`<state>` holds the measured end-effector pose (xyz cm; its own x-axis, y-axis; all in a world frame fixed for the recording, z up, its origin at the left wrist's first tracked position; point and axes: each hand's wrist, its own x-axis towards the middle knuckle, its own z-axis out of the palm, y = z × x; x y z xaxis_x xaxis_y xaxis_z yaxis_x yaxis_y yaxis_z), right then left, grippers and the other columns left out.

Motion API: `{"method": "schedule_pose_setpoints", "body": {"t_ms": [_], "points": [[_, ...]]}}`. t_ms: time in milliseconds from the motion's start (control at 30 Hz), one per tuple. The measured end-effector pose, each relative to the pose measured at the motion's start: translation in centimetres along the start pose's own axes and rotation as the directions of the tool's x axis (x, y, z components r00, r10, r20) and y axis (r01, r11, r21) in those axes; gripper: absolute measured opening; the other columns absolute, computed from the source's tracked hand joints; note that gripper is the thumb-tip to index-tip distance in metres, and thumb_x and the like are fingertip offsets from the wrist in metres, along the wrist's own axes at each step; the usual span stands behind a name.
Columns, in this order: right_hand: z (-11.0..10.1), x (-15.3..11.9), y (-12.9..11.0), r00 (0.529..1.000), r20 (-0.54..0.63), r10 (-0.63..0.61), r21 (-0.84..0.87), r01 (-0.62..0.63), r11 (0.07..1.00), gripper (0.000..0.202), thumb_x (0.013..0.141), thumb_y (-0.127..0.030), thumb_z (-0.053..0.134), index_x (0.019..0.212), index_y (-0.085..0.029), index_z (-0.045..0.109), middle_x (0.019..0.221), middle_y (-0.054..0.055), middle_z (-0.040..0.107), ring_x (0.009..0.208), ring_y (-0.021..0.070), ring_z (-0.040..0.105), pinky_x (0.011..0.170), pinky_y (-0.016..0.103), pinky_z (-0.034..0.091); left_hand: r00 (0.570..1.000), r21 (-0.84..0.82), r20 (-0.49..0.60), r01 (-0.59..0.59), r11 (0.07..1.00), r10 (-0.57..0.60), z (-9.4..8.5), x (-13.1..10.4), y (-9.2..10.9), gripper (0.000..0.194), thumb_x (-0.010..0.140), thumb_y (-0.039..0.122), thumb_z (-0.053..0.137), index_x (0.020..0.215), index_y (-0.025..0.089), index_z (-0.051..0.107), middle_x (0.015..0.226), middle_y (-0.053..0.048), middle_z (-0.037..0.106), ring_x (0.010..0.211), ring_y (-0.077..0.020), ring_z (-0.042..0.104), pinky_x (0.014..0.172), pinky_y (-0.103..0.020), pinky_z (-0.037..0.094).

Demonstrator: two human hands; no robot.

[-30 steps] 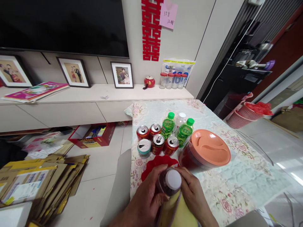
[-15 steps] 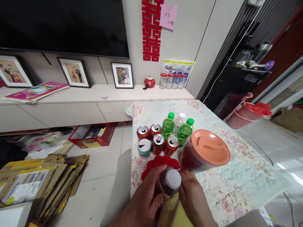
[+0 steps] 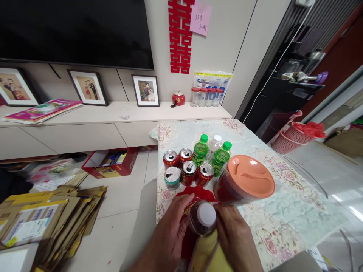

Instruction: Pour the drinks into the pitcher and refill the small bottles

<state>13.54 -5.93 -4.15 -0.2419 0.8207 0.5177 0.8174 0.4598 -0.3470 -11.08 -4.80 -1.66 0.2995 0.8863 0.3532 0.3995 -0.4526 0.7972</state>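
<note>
A clear plastic bottle [image 3: 195, 223] with a white cap and dark contents stands close to me, tilted toward my body. Around its left side curl the fingers and thumb of my left hand [image 3: 172, 230]. My right hand [image 3: 236, 234] is closed on a yellow cloth [image 3: 218, 255] with a purplish edge, pressed against the bottle's right side. Part of the cloth hangs below the bottle. Under and behind the hands lies a red scalloped plate [image 3: 202, 192], mostly covered. The bottle's lower part is hidden.
Past the plate stand several drink cans [image 3: 188, 173], two green-capped bottles [image 3: 221, 158] and a white-capped clear bottle [image 3: 216, 145]. A container with an orange lid [image 3: 251, 175] is at right on the flowered tablecloth [image 3: 286, 204]. Flattened cardboard [image 3: 62, 223] lies on the floor left.
My left thumb has shifted from the bottle's front to its left side, and the left fingers have moved slightly. The cloth has shifted a little around the bottle.
</note>
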Motion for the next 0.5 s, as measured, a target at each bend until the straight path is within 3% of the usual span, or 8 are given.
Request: {"method": "schedule_pose_setpoints", "body": {"t_ms": [100, 267, 400, 500], "points": [[-0.3, 0.4, -0.2, 1.0, -0.008, -0.02, -0.015, 0.02, 1.0, 0.022, 0.117, -0.015, 0.044, 0.117, -0.026, 0.063, 0.106, 0.003, 0.073, 0.088, 0.0217, 0.075, 0.074, 0.033, 0.067, 0.991, 0.02, -0.128, -0.042, 0.999, 0.044, -0.3, 0.6, 1.2, 0.045, 0.111, 0.018, 0.054, 0.151, 0.039, 0.06, 0.141, -0.002, 0.079, 0.133, -0.0169, 0.077, 0.114, -0.023, 0.061], [-2.1, 1.0, -0.4, 0.995, -0.066, -0.074, -0.022, 0.073, 0.997, 0.025, 0.125, -0.026, 0.04, 0.129, -0.023, 0.065, 0.113, 0.005, 0.074, 0.098, 0.0177, 0.077, 0.085, 0.027, 0.066, 0.975, -0.067, -0.219, -0.032, 0.997, 0.017, -1.0, 1.4, 3.0, 0.033, 0.109, 0.013, 0.056, 0.127, 0.036, 0.071, 0.109, 0.003, 0.081, 0.099, -0.0112, 0.081, 0.091, -0.014, 0.063], [-4.4, 1.3, -1.0, 0.991, -0.096, -0.089, 0.04, 0.093, 0.995, 0.023, 0.124, -0.023, 0.045, 0.129, -0.022, 0.068, 0.111, 0.005, 0.076, 0.096, 0.0162, 0.079, 0.085, 0.021, 0.064, 0.974, -0.123, -0.227, -0.028, 0.992, -0.001, -1.1, 1.4, 3.7, 0.017, 0.114, 0.029, 0.059, 0.114, 0.033, 0.076, 0.094, 0.005, 0.079, 0.082, -0.0097, 0.077, 0.077, -0.012, 0.059], [-6.0, 1.4, -1.8, 0.996, -0.074, -0.049, 0.131, 0.058, 0.99, 0.019, 0.122, -0.022, 0.05, 0.123, -0.023, 0.069, 0.106, 0.004, 0.077, 0.09, 0.0162, 0.08, 0.08, 0.019, 0.064, 0.981, -0.174, -0.196, -0.046, 0.984, 0.011, -1.3, 1.2, 4.1, 0.031, 0.117, 0.047, 0.055, 0.102, 0.03, 0.077, 0.083, 0.004, 0.077, 0.069, -0.0095, 0.071, 0.065, -0.014, 0.054]]}}
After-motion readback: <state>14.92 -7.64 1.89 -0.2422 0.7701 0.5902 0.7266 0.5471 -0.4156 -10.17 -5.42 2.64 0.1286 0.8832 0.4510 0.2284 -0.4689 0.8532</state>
